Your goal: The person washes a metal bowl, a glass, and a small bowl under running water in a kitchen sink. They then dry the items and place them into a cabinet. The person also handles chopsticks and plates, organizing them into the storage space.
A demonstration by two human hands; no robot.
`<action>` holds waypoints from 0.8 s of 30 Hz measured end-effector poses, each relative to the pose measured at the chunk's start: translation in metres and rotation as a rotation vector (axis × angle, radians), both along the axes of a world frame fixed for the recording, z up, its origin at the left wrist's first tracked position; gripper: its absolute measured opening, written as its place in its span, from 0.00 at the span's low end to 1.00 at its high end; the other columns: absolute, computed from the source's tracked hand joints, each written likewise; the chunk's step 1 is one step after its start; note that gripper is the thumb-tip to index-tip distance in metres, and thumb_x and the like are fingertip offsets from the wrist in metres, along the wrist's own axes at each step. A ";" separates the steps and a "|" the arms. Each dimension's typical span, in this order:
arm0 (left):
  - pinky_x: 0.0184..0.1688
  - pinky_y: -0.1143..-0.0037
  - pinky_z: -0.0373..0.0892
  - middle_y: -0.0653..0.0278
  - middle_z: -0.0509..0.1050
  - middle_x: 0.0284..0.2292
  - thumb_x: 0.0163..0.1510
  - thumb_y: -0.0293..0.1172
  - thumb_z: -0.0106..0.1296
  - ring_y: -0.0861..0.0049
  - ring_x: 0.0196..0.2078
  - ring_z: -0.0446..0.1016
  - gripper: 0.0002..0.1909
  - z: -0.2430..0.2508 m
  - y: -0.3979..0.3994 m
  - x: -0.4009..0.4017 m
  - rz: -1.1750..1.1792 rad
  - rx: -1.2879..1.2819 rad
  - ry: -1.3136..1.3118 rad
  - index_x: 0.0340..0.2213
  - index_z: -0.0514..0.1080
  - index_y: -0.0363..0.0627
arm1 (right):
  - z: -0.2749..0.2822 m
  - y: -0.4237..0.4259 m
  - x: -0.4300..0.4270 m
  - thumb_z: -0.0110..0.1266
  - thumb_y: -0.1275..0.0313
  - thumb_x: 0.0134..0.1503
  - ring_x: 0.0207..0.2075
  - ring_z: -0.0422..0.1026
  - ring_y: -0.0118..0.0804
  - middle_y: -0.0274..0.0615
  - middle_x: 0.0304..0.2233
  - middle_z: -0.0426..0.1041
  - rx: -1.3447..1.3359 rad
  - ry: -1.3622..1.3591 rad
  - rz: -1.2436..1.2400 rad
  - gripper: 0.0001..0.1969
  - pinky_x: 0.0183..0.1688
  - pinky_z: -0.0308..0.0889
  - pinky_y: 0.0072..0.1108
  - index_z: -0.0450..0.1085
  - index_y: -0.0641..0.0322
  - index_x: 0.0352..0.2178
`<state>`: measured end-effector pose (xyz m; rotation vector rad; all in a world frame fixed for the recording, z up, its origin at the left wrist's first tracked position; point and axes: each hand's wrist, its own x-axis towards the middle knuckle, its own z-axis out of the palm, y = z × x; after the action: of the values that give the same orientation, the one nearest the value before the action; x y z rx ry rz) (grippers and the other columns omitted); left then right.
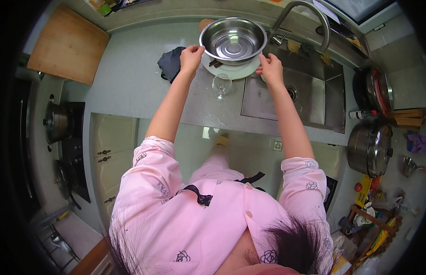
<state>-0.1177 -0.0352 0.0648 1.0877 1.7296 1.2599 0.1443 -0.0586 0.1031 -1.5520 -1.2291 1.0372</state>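
A round stainless steel bowl (233, 41) is above a pale plate (238, 72) at the back of the counter. My left hand (191, 59) pinches its left rim between thumb and fingers. At the lower right of the rim are the fingertips of my right hand (271, 68), whose fingers are loosely curled. Dark brown sticks (215, 64) lie on the plate, partly under the bowl. In front of the plate is a clear stemmed glass (221, 86). A dark crumpled cloth (170, 64) rests beside my left hand. Whether the bowl touches the plate is hidden.
Right of the bowl are a steel sink (304, 99) and a curved faucet (295, 8). A wooden board (68, 44) leans at the far left. Pots stand near the cooktop (75, 151). A large lidded pot (367, 147) is on the right counter.
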 end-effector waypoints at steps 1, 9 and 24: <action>0.31 0.78 0.69 0.56 0.75 0.30 0.45 0.39 0.56 0.75 0.32 0.75 0.23 -0.008 0.010 -0.007 -0.012 -0.072 -0.076 0.36 0.71 0.30 | -0.002 0.009 -0.004 0.52 0.63 0.51 0.22 0.72 0.34 0.52 0.32 0.70 -0.042 0.022 -0.022 0.32 0.21 0.71 0.22 0.53 0.81 0.50; 0.28 0.77 0.75 0.54 0.72 0.30 0.49 0.34 0.51 0.70 0.26 0.75 0.19 -0.017 0.045 -0.006 -0.166 -0.374 -0.324 0.36 0.67 0.27 | -0.005 0.046 -0.018 0.53 0.65 0.50 0.20 0.73 0.42 0.55 0.33 0.66 -0.227 0.142 -0.077 0.25 0.18 0.72 0.28 0.55 0.79 0.40; 0.28 0.81 0.73 0.59 0.74 0.24 0.48 0.30 0.51 0.79 0.24 0.74 0.13 0.063 0.016 0.061 -0.379 -0.137 -0.087 0.30 0.72 0.28 | 0.017 0.007 0.056 0.45 0.78 0.50 0.24 0.74 0.41 0.51 0.27 0.70 -0.235 0.494 -0.080 0.07 0.23 0.75 0.28 0.60 0.74 0.30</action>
<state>-0.0564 -0.0190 0.1281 1.1929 1.4374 0.9252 0.2002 -0.0512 0.1198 -1.3853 -0.7197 1.4445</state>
